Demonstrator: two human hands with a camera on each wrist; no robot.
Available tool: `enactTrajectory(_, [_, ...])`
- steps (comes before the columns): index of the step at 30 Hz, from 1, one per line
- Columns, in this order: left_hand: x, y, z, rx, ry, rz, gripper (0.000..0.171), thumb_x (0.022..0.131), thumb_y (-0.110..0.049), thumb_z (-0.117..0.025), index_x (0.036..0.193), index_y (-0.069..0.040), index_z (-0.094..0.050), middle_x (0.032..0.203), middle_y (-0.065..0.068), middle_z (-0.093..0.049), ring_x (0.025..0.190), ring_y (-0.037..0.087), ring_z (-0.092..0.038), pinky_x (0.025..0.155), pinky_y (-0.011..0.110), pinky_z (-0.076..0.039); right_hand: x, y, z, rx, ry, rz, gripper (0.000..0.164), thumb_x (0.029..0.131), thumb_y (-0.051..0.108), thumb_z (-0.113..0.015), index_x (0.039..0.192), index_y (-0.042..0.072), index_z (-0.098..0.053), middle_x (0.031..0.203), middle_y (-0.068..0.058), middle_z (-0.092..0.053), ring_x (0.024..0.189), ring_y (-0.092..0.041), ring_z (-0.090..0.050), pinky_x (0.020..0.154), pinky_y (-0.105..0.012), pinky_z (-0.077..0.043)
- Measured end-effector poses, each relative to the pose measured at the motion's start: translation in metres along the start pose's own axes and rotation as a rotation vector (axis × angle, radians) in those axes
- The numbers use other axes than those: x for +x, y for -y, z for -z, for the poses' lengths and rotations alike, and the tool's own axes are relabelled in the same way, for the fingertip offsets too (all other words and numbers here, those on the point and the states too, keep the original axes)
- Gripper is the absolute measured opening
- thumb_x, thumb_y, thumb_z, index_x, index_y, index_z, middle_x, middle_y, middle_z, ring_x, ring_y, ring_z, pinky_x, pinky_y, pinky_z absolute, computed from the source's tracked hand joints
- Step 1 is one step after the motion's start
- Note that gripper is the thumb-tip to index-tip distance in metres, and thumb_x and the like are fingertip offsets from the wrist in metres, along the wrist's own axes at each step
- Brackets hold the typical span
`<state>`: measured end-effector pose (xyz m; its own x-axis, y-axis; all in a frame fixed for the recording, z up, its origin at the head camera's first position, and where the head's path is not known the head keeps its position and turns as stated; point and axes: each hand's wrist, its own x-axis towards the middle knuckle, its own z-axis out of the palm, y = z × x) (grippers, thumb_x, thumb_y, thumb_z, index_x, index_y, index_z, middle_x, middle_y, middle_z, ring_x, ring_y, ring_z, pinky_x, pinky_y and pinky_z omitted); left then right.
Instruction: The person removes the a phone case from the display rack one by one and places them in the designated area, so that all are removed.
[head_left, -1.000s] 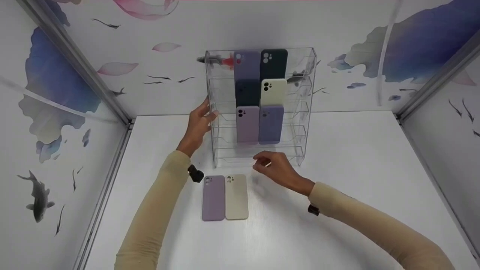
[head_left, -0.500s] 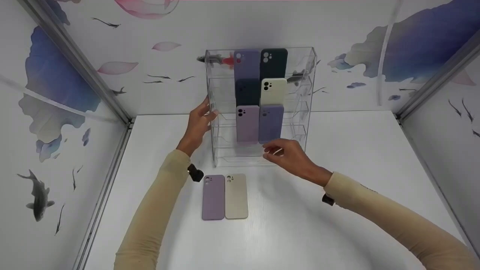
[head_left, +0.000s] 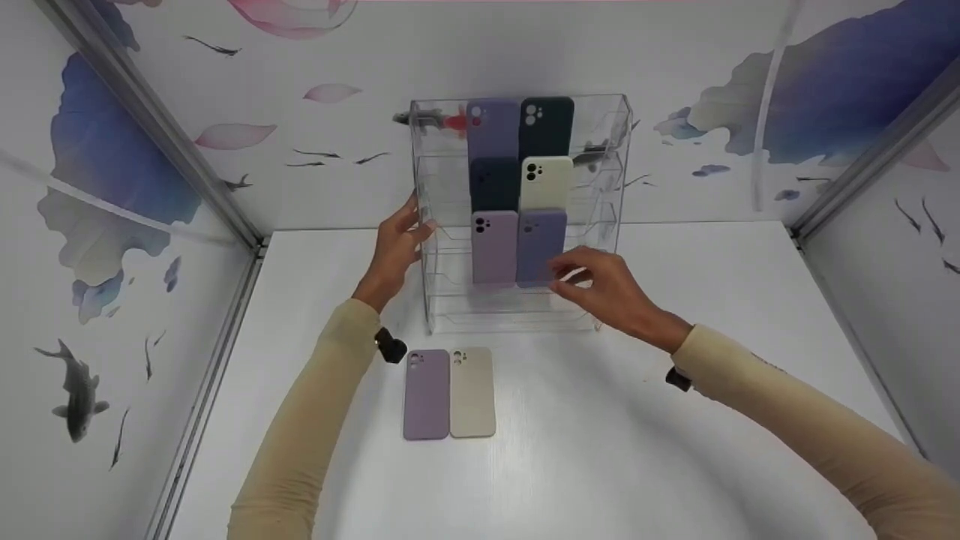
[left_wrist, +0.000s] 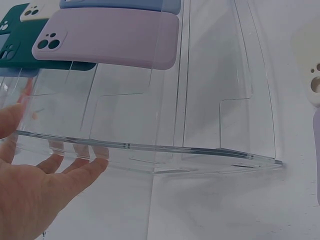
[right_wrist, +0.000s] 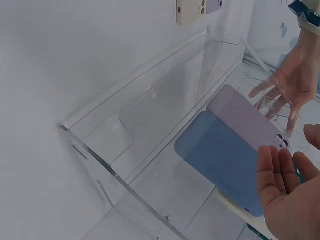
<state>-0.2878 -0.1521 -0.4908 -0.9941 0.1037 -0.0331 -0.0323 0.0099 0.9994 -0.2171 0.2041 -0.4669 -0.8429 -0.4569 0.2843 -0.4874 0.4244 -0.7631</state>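
A clear acrylic display rack (head_left: 517, 324) with stepped tiers stands at the back, bearing phone cases in two columns. My left hand (head_left: 391, 251) holds the rack's left side panel, thumb at the front edge and fingertips against the outer face, seen through the plastic in the left wrist view. My right hand (head_left: 604, 289) is beside the lower right corner of a blue-purple phone case (head_left: 541, 244), thumb and bent fingers apart with nothing between them. Whether the fingertips touch that case I cannot tell. Left of it leans a light purple phone case (head_left: 494, 251).
A purple phone case (head_left: 426, 397) and a cream phone case (head_left: 473, 394) lie side by side on the white table (head_left: 570, 465) before the rack. Higher tiers bear a dark green case (head_left: 547, 124), a cream case (head_left: 547, 184) and others. Printed walls enclose the table.
My right hand has moved up and to the right, from the rack's bottom front to the blue-purple case's lower right side. The left hand keeps its hold; the cases stay put.
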Motion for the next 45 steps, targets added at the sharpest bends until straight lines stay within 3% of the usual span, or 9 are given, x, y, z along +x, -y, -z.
enactTrajectory(7, [0.001, 0.0, 0.0, -0.011, 0.001, 0.016, 0.072, 0.114, -0.024, -0.062, 0.177, -0.026, -0.027, 0.178, 0.016, -0.033, 0.16, 0.038, -0.04, 0.125, 0.066, -0.036, 0.006, -0.003, 0.016, -0.035, -0.047, 0.017, 0.028, 0.1, 0.003, -0.082, 0.127, 0.004, -0.078, 0.123, -0.012, -0.075, 0.112, -0.031, -0.075, 0.096, -0.044, -0.064])
enactTrajectory(13, [0.001, 0.002, 0.0, 0.002, -0.001, 0.021, 0.072, 0.115, -0.024, -0.06, 0.177, -0.025, -0.025, 0.178, 0.018, -0.033, 0.163, 0.036, -0.035, 0.126, 0.064, -0.036, 0.011, -0.007, 0.029, -0.1, -0.09, 0.014, 0.03, 0.099, 0.005, -0.084, 0.128, 0.003, -0.077, 0.122, -0.011, -0.075, 0.114, -0.028, -0.073, 0.099, -0.05, -0.063])
enactTrajectory(23, [-0.002, 0.002, 0.002, -0.009, -0.013, 0.043, 0.072, 0.115, -0.025, -0.062, 0.177, -0.025, -0.027, 0.178, 0.016, -0.034, 0.162, 0.034, -0.038, 0.126, 0.063, -0.038, 0.019, -0.017, 0.045, -0.106, -0.087, 0.063, 0.04, 0.095, 0.0, -0.086, 0.134, 0.003, -0.075, 0.129, -0.012, -0.074, 0.118, -0.032, -0.072, 0.102, -0.054, -0.061])
enactTrajectory(45, [-0.001, 0.001, 0.0, 0.025, -0.013, 0.006, 0.072, 0.114, -0.026, -0.063, 0.177, -0.026, -0.026, 0.177, 0.015, -0.036, 0.161, 0.034, -0.04, 0.126, 0.062, -0.037, 0.044, -0.03, 0.034, -0.073, -0.075, 0.003, 0.051, 0.097, -0.005, -0.082, 0.146, 0.0, -0.068, 0.14, -0.02, -0.069, 0.122, -0.039, -0.071, 0.103, -0.055, -0.061])
